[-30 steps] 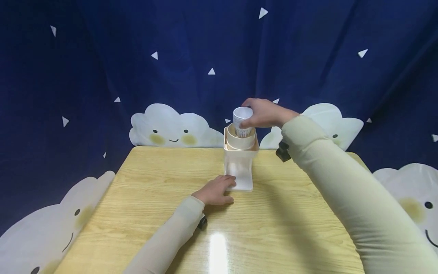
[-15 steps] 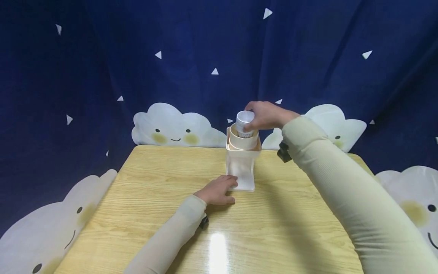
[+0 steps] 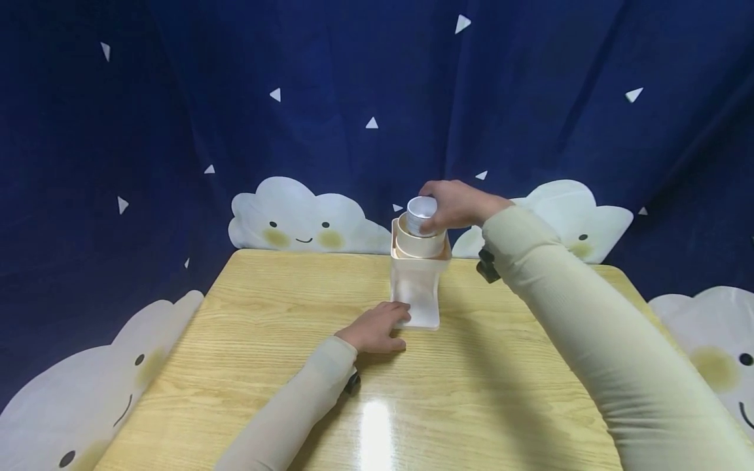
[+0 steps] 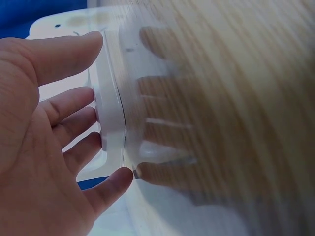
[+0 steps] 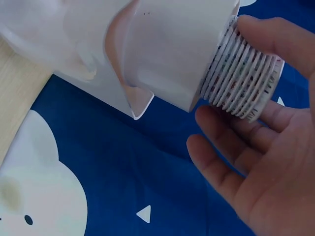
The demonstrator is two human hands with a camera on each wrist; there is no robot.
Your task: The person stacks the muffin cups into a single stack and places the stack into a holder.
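Note:
A stack of white paper cups (image 3: 415, 224) stands upright in the round tube of a cream cup dispenser (image 3: 421, 247), its lower part hidden inside. My right hand (image 3: 459, 205) grips the upper cups from the right, thumb on the near side. In the right wrist view, several printed rims of the paper cups (image 5: 238, 73) jut from the tube between thumb and fingers. My left hand (image 3: 372, 330) lies by the front left corner of the dispenser's base (image 3: 423, 313). In the left wrist view, its fingertips (image 4: 88, 115) touch the base's raised edge, thumb apart.
The dispenser stands near the back edge of a wooden table (image 3: 283, 294). Behind it hangs a dark blue curtain (image 3: 330, 78) with white triangles and smiling clouds. A dark wrist device (image 3: 487, 264) shows under the right sleeve.
The stack of paper cups has sunk deeper into the dispenser's tube, with my right hand lowering along with it. My left hand has kept its place at the base.

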